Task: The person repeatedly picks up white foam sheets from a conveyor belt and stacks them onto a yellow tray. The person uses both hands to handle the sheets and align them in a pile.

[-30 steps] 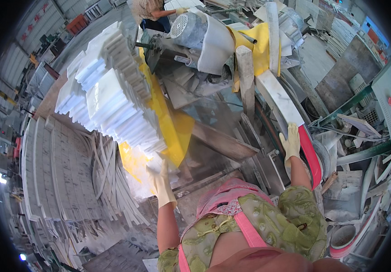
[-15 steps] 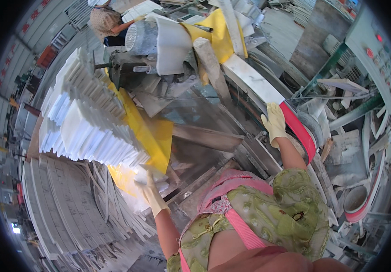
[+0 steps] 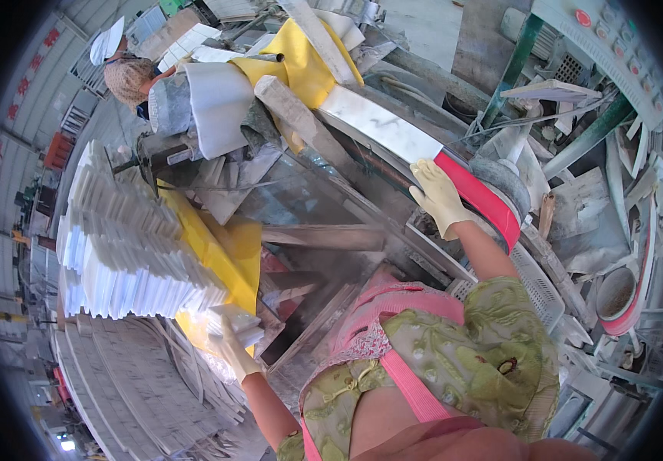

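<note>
My left hand, in a pale yellow glove, is closed at a small bunch of white stone tiles on the near end of a yellow sheet. Glare and the tiles partly hide its fingers. My right hand, gloved alike, has its fingers stretched out and holds nothing. Its fingertips touch the near end of a white marble-like strip, where a red belt begins. The strip lies lengthwise along a narrow machine bed running away from me.
Upright white slabs stand packed in rows at left. A wooden beam crosses the machine in front of me. A control panel stands at upper right above broken stone scraps. Another person in a white hat works at far left.
The view has turned, so most things sit further left. My right hand stays at the strip's near end, its fingers now more spread. My left hand remains at the tiles.
</note>
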Action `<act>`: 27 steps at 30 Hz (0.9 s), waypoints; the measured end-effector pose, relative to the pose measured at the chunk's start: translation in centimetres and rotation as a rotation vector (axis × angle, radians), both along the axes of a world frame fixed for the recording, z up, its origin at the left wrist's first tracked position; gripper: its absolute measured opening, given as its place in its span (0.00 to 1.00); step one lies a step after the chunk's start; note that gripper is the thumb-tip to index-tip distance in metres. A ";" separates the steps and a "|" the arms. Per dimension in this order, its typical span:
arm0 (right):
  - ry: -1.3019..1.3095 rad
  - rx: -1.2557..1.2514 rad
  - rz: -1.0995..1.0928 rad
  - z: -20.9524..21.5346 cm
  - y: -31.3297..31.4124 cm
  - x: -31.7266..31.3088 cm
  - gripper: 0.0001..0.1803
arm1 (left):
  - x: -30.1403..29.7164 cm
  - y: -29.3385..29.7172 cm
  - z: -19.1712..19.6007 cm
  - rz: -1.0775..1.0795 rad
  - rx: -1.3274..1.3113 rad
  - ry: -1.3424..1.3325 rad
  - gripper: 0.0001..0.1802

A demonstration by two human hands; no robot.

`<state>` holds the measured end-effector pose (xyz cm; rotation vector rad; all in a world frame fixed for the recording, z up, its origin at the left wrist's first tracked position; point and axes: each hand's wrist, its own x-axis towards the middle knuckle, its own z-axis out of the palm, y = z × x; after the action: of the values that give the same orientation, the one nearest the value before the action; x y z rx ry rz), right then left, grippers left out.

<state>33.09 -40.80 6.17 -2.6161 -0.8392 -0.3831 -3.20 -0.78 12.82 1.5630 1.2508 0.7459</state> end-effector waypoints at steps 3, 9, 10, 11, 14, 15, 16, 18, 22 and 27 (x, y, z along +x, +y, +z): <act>-0.025 0.072 0.063 0.8 -0.9 0.4 0.22 | -0.2 0.3 0.1 0.002 0.001 0.112 0.39; 0.144 0.041 0.152 2.4 -4.2 3.2 0.20 | 0.0 1.2 0.4 -0.005 0.065 0.256 0.34; 0.104 0.036 0.155 2.4 -4.7 3.6 0.21 | 0.1 1.3 0.4 0.004 0.044 0.282 0.34; 0.042 0.004 0.160 2.3 -5.2 4.0 0.22 | 0.4 1.2 0.3 0.013 0.023 0.309 0.34; -0.042 -0.066 0.163 1.5 -6.0 5.0 0.31 | 1.3 0.6 -0.2 0.090 -0.033 0.143 0.34; -0.065 -0.079 0.168 1.2 -6.1 5.3 0.34 | 1.7 0.4 -0.4 0.120 -0.045 0.081 0.34; -0.050 -0.112 0.177 0.9 -6.0 5.6 0.38 | 1.7 0.1 -0.4 0.148 -0.018 0.137 0.34; -0.047 -0.141 0.196 0.4 -5.4 6.3 0.46 | 1.8 -0.2 -0.4 0.144 -0.049 0.130 0.36; -0.098 -0.276 0.138 -0.3 -3.4 7.4 0.48 | 1.8 -0.2 -0.5 0.190 -0.089 0.055 0.40; -0.193 -0.353 0.102 -1.0 -1.9 8.2 0.39 | 2.2 -0.4 -0.9 0.234 -0.115 -0.039 0.43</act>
<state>41.29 -42.73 5.13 -2.8719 -1.1960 -0.5052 -1.01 -1.22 11.92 1.3176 1.4377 0.8321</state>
